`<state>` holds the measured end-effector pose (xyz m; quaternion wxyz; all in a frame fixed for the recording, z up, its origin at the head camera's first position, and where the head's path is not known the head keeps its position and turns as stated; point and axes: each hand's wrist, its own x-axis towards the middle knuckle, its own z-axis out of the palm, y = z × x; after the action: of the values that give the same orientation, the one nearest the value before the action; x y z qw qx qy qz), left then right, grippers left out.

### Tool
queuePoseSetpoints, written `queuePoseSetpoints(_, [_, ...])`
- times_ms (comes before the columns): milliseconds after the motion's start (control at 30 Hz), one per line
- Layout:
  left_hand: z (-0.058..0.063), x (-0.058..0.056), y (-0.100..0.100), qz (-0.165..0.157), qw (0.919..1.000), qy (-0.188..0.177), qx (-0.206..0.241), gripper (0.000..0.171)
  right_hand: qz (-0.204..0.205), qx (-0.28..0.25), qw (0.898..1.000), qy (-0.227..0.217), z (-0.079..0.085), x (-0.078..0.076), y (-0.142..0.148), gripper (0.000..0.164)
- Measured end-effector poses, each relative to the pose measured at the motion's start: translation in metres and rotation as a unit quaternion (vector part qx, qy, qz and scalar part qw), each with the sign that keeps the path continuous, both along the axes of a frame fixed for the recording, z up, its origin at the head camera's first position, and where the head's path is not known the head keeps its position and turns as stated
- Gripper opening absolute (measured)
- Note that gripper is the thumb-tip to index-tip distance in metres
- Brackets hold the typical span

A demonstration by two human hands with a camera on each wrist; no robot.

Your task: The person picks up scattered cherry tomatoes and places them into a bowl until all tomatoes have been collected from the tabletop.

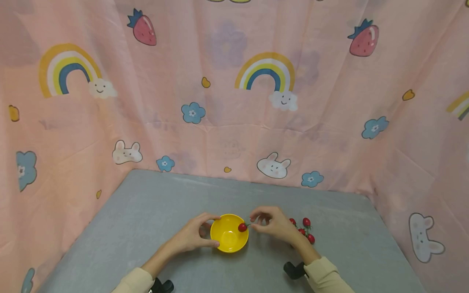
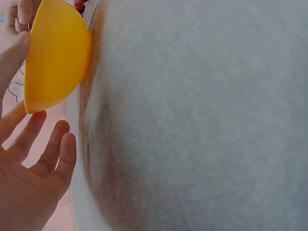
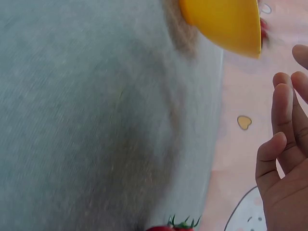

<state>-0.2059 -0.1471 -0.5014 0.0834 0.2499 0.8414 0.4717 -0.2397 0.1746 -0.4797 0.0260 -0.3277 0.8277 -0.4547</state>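
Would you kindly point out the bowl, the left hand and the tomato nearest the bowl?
Bowl (image 1: 229,237): head view, bare inner floor.
Left hand (image 1: 189,235): head view, back of hand.
Tomato (image 1: 242,227): head view, middle of red skin.

A round, glossy yellow bowl (image 1: 228,233) stands upright, its mouth facing up; a small, oval, shiny red cherry tomato (image 1: 242,227) shows at its right rim, stem pointing right

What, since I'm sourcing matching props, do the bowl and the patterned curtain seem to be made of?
Bowl: probably glossy plastic, judging by its even yellow and bright highlights; glazed ceramic is possible. Curtain: apparently thin, matte fabric, given its soft folds and creases; which fibre, I can't tell.
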Motion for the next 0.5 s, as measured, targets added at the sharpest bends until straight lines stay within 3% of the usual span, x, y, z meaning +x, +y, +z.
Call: queuePoseSetpoints(500, [-0.002,0.0,0.002,0.001,1.0,-0.001,-0.002,0.063,-0.037,-0.021,0.999,-0.006,0.001,0.002,0.041,0.016])
